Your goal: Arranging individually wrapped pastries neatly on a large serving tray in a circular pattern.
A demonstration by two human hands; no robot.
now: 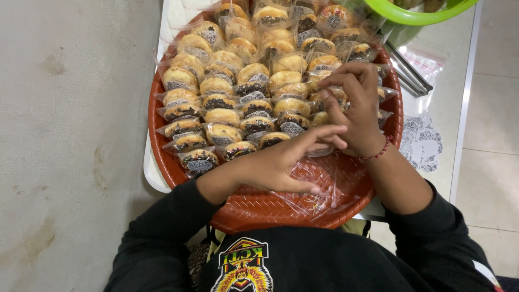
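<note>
Black sleeves lead to a left hand (pixel 275 162) flat on empty clear wrappers (pixel 319 189) and a right hand (pixel 354 105) pinching a wrapped pastry (pixel 324 116) just beyond it, where a slip could topple packed rows (pixel 238 103) on the red woven tray (pixel 254 208).

A bright green bowl (pixel 416 13) sits at the far right corner of the white surface (pixel 451 92). Metal tongs (pixel 409 70) lie near it on clear printed plastic bags (pixel 424 143). Grey floor (pixel 65 135) lies to the left.
</note>
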